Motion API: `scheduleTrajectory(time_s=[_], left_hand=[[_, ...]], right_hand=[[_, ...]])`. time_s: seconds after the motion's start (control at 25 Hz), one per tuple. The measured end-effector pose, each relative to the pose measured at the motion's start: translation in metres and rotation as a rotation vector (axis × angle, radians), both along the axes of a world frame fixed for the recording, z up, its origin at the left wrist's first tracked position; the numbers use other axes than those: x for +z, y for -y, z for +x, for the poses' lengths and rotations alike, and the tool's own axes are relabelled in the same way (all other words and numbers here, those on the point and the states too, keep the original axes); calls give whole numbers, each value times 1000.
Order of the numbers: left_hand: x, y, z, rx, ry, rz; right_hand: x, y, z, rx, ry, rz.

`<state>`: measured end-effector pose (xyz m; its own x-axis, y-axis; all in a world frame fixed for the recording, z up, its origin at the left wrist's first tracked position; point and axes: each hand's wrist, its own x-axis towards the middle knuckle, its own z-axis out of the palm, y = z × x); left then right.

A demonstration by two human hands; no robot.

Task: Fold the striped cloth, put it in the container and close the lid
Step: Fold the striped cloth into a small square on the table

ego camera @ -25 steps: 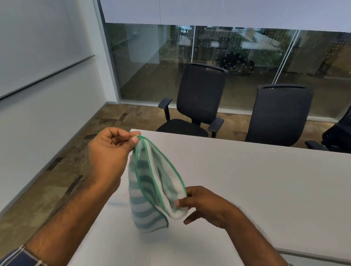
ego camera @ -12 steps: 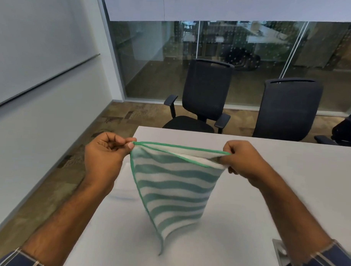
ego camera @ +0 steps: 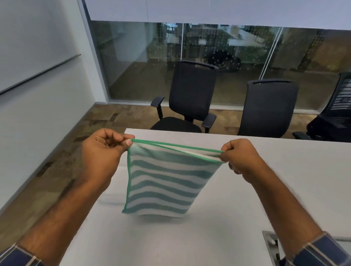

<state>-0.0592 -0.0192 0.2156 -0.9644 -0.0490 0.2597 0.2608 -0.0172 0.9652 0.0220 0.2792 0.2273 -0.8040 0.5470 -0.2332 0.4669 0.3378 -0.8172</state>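
The striped cloth, white with teal bands and green edging, is held doubled above the table, its top corners pinched by the left hand and right hand.

table bare under hands, metal tray near-right, chairs beyond far edge

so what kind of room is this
Most likely an office meeting room: a long white table, black office chairs along its far side, a glass wall behind them, and what looks like a whiteboard on the left.
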Motion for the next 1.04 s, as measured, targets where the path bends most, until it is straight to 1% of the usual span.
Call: scheduleTrajectory(time_s=[0.08,0.12,0.16,0.28,0.32,0.48,0.64,0.72,0.8,0.88,0.96,1.04], left_hand=[[-2,-3,-2,-10,-17,-11],[-2,-4,-4,-16,-17,-2],[-3,-6,-8,-27,-16,8],[-6,-15,-20,-60,-10,-5],[-7,-21,-24,-67,2,-17],[-6,-52,-43,-63,56,-55],[0,-72,-54,-94,27,-8],[-5,-74,-53,-133,8,-42],[-19,-67,-48,-213,53,-68],[-40,-53,-41,-335,156,-110],[-65,-37,-30,-469,293,-176],[-93,-24,-15,-558,435,-269]], right_hand=[[1,3,-6,-81,-52,308],[3,2,-6,-98,-65,375],[5,0,-6,-103,-50,383],[10,-12,-5,-58,39,262],[11,-15,-6,-55,33,237],[9,-23,-16,-150,-154,229],[8,-36,-17,-261,-363,357],[3,-43,-11,-287,-397,425],[-6,-49,-2,-247,-324,497],[-20,-52,11,-128,-171,565],[-38,-49,24,29,-30,542],[-59,-42,33,195,109,458]])
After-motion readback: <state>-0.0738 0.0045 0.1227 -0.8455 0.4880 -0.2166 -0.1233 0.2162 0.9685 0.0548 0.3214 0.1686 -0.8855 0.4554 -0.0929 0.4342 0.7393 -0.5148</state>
